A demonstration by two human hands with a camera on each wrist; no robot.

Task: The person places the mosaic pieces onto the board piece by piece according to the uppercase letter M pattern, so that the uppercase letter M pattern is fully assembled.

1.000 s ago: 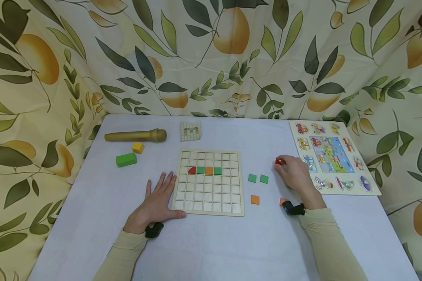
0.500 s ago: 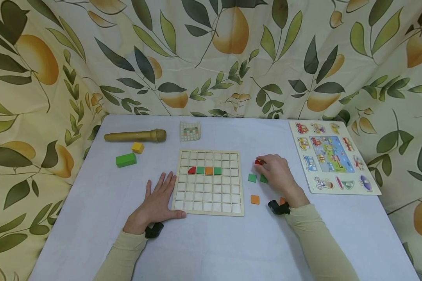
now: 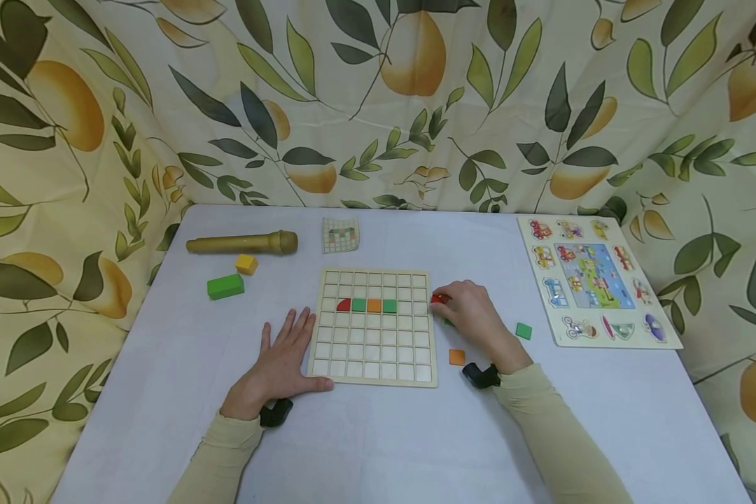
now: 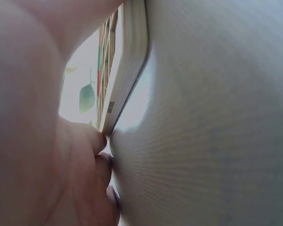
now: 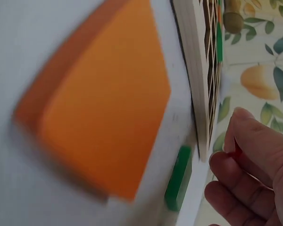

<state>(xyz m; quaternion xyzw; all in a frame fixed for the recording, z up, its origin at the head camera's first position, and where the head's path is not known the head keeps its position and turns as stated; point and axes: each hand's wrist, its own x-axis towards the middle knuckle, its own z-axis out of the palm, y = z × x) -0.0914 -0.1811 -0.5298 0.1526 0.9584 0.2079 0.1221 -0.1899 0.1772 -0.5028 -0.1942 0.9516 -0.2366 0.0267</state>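
- Looking down on a white tablecloth [image 3: 378,448], finely ribbed up close; cream fabric backdrop [image 3: 378,178], printed leaves and orange fruit, behind and at sides.
- Square pale-wood grid board [image 3: 356,352] lies flat, edge layered; one row holds a red quarter-round tile [image 3: 344,305], then green, orange, green square tiles [image 3: 374,306].
- Left hand [image 3: 280,360] spread, thumb at board's near left corner.
- Right hand [image 3: 475,318] pinches small red piece [image 3: 437,299], shape mostly hidden, at board's right edge.
- Loose orange square tile [image 3: 456,358] just beside board.

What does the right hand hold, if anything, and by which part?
The right hand pinches a small red piece; exactly which part it grips is hidden.
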